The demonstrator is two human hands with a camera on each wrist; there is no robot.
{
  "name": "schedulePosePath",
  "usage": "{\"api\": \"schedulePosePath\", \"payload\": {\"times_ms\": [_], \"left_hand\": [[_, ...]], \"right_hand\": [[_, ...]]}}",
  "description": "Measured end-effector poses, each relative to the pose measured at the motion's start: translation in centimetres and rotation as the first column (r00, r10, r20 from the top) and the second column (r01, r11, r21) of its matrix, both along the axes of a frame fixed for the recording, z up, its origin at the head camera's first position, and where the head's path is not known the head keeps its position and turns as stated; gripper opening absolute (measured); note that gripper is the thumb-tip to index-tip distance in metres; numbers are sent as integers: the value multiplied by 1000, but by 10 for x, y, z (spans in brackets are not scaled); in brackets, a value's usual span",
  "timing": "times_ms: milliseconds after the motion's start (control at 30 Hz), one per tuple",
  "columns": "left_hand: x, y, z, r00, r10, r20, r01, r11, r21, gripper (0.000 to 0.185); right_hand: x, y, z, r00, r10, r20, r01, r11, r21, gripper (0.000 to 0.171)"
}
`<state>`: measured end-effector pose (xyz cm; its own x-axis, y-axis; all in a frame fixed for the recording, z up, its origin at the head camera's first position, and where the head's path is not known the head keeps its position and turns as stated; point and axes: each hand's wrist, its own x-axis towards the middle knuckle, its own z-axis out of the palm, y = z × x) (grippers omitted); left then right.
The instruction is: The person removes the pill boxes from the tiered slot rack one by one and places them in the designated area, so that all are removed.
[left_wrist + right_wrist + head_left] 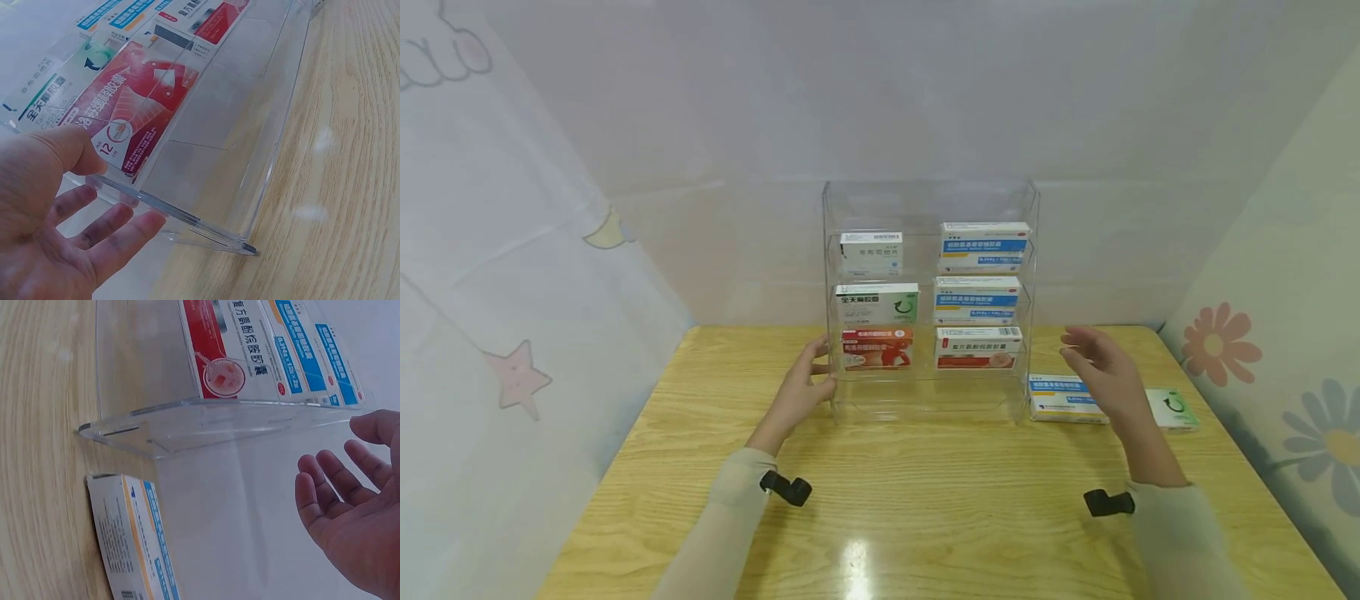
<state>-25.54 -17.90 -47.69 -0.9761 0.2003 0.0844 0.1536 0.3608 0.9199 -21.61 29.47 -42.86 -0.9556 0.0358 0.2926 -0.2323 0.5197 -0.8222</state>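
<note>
A clear acrylic tiered rack stands at the back middle of the wooden table and holds several medicine boxes. My left hand lies with straight fingers against the rack's left wall, beside a red box on the lowest filled tier. In the left wrist view the left hand has its thumb by that red box. My right hand hovers with spread fingers a little to the right of the rack, not touching it. The right wrist view shows this hand apart from the rack's wall.
A blue-and-white box lies flat on the table just right of the rack, and a green-and-white box lies further right near the table's edge. Printed curtains close in both sides. The rack's bottom tier holds nothing.
</note>
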Motion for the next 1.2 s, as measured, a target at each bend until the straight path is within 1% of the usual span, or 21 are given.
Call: {"api": "schedulePosePath", "payload": {"times_ms": [300, 567, 933, 1100, 1200], "left_hand": [[1, 1, 0, 1000, 4, -7, -4, 1000, 1, 77], [1, 1, 0, 1000, 1, -9, -1, 1000, -1, 79], [1, 0, 0, 1000, -12, -22, 12, 1000, -10, 80], [2, 0, 0, 1000, -8, -7, 8, 1000, -11, 80], [2, 1, 1, 1000, -10, 8, 10, 1000, -6, 80]], "right_hand": [[-3, -15, 7, 998, 52, 26, -52, 999, 10, 51], [-8, -25, 9, 997, 72, 36, -74, 996, 44, 51], [-16, -33, 10, 995, 97, 28, -98, 993, 65, 47], [-22, -36, 12, 992, 121, 39, -124, 989, 76, 45], [-25, -38, 12, 991, 128, 32, -130, 988, 86, 45]]}}
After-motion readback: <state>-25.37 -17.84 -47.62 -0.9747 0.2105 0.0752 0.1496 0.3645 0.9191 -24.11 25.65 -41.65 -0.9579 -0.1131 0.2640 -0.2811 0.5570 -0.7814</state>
